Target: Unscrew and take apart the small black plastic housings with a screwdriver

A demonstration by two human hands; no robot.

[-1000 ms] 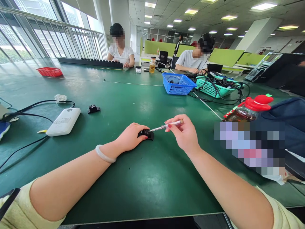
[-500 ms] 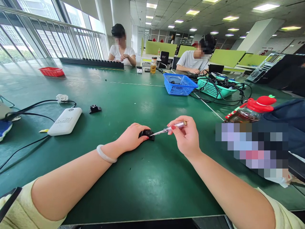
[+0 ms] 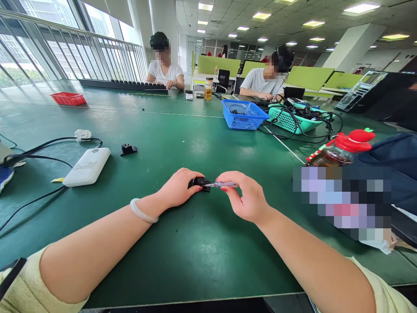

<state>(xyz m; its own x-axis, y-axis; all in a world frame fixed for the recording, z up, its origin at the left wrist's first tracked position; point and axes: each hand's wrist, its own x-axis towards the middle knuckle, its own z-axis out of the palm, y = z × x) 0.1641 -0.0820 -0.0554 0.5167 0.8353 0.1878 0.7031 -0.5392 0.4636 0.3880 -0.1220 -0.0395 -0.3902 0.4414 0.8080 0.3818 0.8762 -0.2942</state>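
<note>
Left hand (image 3: 178, 188) pins the small black part (image 3: 199, 182) to the tabletop (image 3: 202, 143), midway along the near edge, fingers closed over it. Right hand (image 3: 248, 198) grips the screwdriver (image 3: 222, 184), nearly level, tip at the part. Keep the tip seated; turn gently.

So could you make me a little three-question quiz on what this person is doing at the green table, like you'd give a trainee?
1. True or false: the left hand rests on a small black part lying on the table.
2. What does the right hand hold? A) a small screwdriver B) a pair of scissors C) a red pen
3. Fill in: the blue basket stands beside a ____ basket full of cables.

Key
1. True.
2. A; its tip meets the black part.
3. Teal; the teal basket sits just right of the blue one.
</note>
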